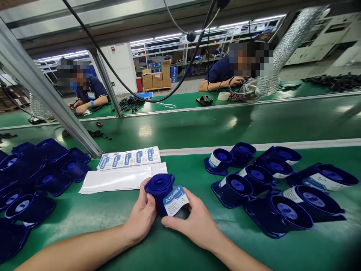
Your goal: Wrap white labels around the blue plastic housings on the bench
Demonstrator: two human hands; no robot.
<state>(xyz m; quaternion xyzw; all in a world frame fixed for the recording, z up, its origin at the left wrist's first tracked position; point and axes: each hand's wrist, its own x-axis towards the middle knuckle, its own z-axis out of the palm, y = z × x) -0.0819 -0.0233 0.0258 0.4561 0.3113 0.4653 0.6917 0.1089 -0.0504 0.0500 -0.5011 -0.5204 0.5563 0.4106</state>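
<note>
In front of me my left hand (143, 213) is closed around the side of a dark blue plastic housing (160, 185) with a round top. A blue and white printed sticker (175, 201) lies against its front, and the sticker's right end stands off the curved wall. My right hand (194, 218) pinches that right end, with the thumb low near the housing. Behind my hands lie a sheet of printed stickers (129, 158) and white backing strips (115, 180).
Several blue housings without visible stickers (52, 182) crowd the left side. On the right stand several housings bearing stickers (237, 186). A metal post (53, 82) slants up at left. Beyond the green bench, two people (94, 90) work near a foil duct (293, 41).
</note>
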